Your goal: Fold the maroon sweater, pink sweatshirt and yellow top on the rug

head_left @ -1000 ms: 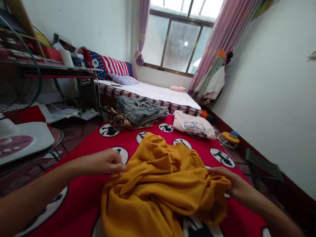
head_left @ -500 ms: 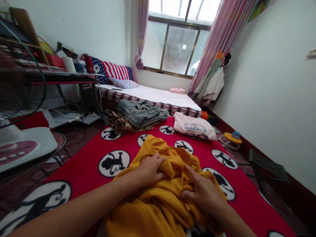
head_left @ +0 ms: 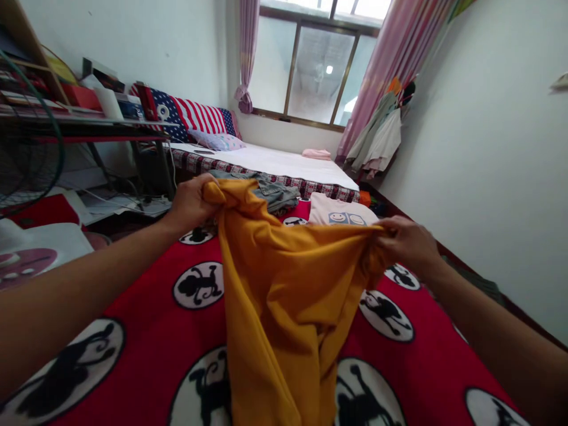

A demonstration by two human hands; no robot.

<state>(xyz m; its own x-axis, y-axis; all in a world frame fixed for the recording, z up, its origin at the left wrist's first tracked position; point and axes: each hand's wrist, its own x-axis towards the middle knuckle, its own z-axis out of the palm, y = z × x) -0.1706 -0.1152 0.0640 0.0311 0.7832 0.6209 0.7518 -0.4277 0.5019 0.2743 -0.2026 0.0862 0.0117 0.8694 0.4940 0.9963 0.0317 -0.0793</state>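
Note:
A mustard-yellow garment [head_left: 284, 284] hangs in the air above the red blanket [head_left: 146, 313] with black cartoon roundels. My left hand [head_left: 191, 201] is closed on its upper left corner. My right hand [head_left: 406, 242] grips the upper right edge, fingers wrapped round bunched cloth. The cloth stretches between both hands and drapes down toward me. Beyond it lie folded denim jeans [head_left: 275, 192] and a folded pink shirt [head_left: 341, 213] with a smiley print.
A bed [head_left: 275, 163] with a flag-pattern pillow [head_left: 195, 115] stands under the window. On the left are a cluttered desk [head_left: 89, 118], a fan [head_left: 26, 160] and a white stool [head_left: 35, 251]. Clothes [head_left: 377, 142] hang by the pink curtain on the right.
Both hands gathered the yellow garment from the blanket, then lifted it and pulled apart. It went from a crumpled heap to hanging stretched between my hands.

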